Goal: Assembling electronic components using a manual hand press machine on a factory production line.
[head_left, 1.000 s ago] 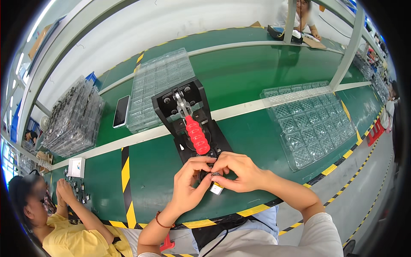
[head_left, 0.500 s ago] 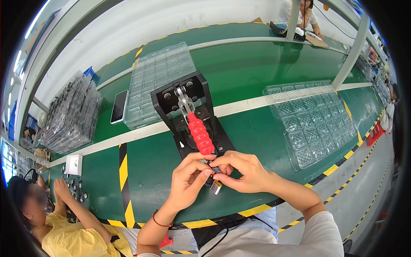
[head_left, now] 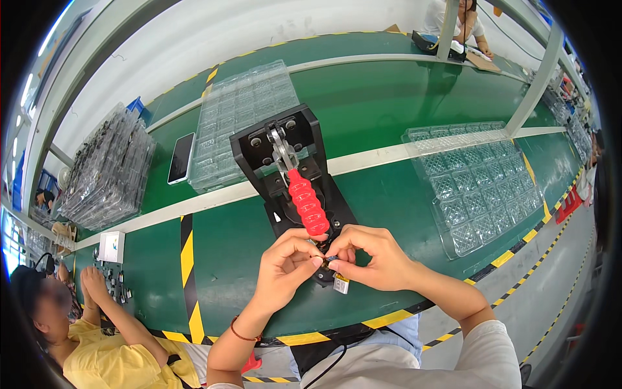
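Observation:
My left hand (head_left: 284,269) and my right hand (head_left: 376,260) meet in front of a black toggle-clamp press with a red ribbed handle (head_left: 307,204). Thumb and fingers of each hand are closed in a pinch at a small dark electronic part (head_left: 332,258), mostly covered by my fingertips. Below it hangs a flat silver battery cell (head_left: 341,285) with yellow tape along its top, beside my right thumb. The black base (head_left: 324,277) of the press shows partly beneath my hands.
Clear compartment trays lie at right (head_left: 476,194) and behind the press (head_left: 243,123). A tall tray stack (head_left: 110,172) and a phone (head_left: 181,159) are at left. A co-worker in yellow (head_left: 116,356) sits at left near small dark parts; another person (head_left: 476,35) sits far right.
The battery cell has swung right and turned its printed face up. My fingertips have shifted slightly on the small part. The view has moved a little.

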The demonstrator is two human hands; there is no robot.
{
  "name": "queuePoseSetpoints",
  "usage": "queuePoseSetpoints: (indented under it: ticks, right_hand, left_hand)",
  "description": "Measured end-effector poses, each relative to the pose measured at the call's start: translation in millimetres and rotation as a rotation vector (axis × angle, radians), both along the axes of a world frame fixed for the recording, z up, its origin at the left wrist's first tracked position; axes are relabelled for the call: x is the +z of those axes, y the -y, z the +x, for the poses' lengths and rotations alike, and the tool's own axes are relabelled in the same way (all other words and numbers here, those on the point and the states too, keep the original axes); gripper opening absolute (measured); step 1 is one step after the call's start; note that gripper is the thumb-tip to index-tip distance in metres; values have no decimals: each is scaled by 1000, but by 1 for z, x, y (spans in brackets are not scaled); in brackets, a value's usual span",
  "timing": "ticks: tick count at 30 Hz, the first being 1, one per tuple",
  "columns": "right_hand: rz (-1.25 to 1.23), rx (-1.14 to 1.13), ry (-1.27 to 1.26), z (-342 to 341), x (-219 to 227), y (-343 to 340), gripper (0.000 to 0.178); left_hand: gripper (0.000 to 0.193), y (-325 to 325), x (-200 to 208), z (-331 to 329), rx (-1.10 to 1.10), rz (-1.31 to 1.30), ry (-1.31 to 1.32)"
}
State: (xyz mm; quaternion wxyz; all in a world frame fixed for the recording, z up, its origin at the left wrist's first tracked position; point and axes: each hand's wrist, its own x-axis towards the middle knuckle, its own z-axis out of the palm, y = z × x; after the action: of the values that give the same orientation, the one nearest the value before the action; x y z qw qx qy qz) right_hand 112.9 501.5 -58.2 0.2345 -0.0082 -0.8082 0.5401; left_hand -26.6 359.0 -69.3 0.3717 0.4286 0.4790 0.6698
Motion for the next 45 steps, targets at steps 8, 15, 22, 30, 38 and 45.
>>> queuePoseSetpoints:
  ticks: [8, 15, 22, 30, 38, 45]
  right_hand:
    - [-16, -140, -27, 0, -8, 6, 9]
    - [-68, -199, -137, -3, -7, 15, 9]
    - [-180, -170, -60, -3, -15, 20, 10]
    - [-122, -219, -154, -7, -20, 24, 12]
    - [22, -229, -180, -8, -15, 18, 13]
    - [70, -260, -191, -9, -17, 19, 12]
  left_hand:
    - [29, -4, 3, 13, 139, -100, 140]
    - [30, -2, -4, 16, 190, -247, 283]
    - [15, -1, -8, 11, 214, -268, 353]
    - [16, 0, -3, 13, 211, -213, 270]
    - [23, 1, -9, 16, 202, -132, 124]
    - [21, 1, -7, 17, 232, -89, 23]
